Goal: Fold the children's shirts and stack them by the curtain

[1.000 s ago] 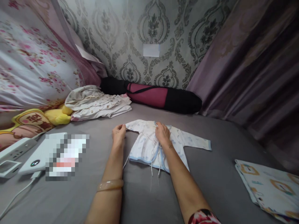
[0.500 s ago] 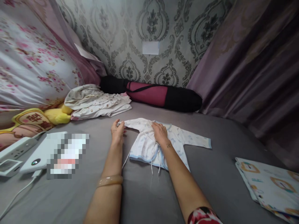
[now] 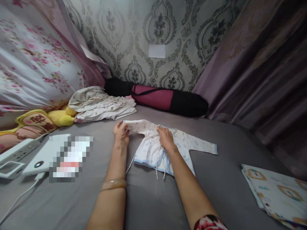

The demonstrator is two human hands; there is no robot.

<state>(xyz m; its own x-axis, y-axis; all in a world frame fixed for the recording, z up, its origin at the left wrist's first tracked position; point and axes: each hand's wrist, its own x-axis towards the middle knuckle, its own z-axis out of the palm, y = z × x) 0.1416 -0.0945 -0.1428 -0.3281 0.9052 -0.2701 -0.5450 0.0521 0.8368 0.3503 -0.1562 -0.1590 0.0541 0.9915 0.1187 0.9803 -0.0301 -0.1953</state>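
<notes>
Centrally in the frame, a white baby shirt (image 3: 153, 148) with blue trim lies spread on the grey bed sheet (image 3: 216, 185), one sleeve stretched toward the right. The left hand (image 3: 121, 134) has its fingers (image 3: 120, 125) curled around the cuff of the other sleeve, pinching the cloth just above the sheet, while the right hand (image 3: 165, 138) lies flat on the collar with its fingers (image 3: 161, 129) pressed close together. Folded clothes (image 3: 103, 103) sit beyond, toward the upper left.
</notes>
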